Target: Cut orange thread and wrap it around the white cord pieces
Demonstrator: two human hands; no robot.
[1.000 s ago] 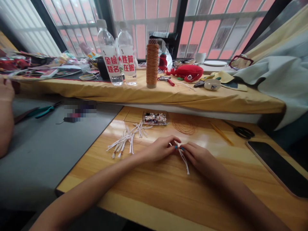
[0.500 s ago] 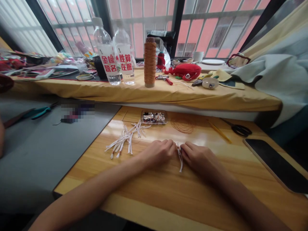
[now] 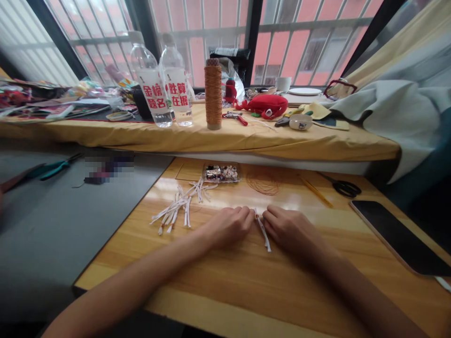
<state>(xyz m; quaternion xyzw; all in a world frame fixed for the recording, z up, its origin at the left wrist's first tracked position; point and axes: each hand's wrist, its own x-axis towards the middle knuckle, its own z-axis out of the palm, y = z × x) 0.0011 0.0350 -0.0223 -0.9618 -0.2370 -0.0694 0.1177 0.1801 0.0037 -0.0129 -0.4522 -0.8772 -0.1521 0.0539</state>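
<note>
My left hand (image 3: 232, 224) and my right hand (image 3: 287, 226) face each other low over the wooden table, fingers closed in pinches. Between them lies a short white cord (image 3: 263, 232), slanting toward me, with orange thread (image 3: 257, 216) wrapped near its upper end. The thread sits level with both sets of fingertips and appears pinched on either side; its ends are hidden in the fingers. To the left is a loose pile of white cords (image 3: 179, 202), some with orange bindings.
Behind the hands are a clear tray of beads (image 3: 221, 172) and a loose coil of orange thread (image 3: 262, 183). A yellow pencil-like stick (image 3: 317, 192), black-handled scissors (image 3: 347, 188) and a phone (image 3: 398, 234) lie right. An orange thread spool (image 3: 213, 96) and bottles (image 3: 151, 89) stand on the ledge.
The lower end of the white cord has swung right, so it slants more. Both hands stay closed on either side of it. The view has shifted slightly.
</note>
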